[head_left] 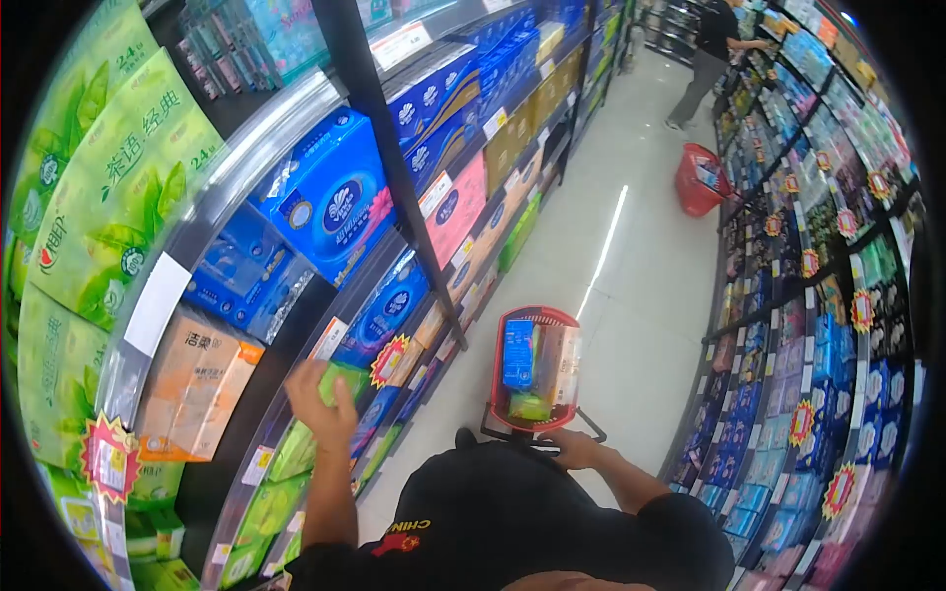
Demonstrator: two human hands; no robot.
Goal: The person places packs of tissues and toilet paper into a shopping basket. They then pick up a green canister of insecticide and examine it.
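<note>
My left hand (321, 406) is raised at the left shelf, thumb and fingers apart. It overlaps a green tissue pack (341, 382) near a shelf edge. Low in the middle, my right hand (572, 449) is closed around the dark handle of a red shopping basket (505, 399). Inside the basket lie a blue pack (519, 353), a pale pack (564, 362) and a green pack (530, 406). More green packs (288, 453) are stacked just below my left hand.
Packaged tissues fill the left shelves, among them a large blue pack (340, 197) and an orange pack (197, 384). A dark upright post (394, 148) stands between bays. Further up the aisle are another red basket (696, 202) and a person (711, 49) by the right shelves.
</note>
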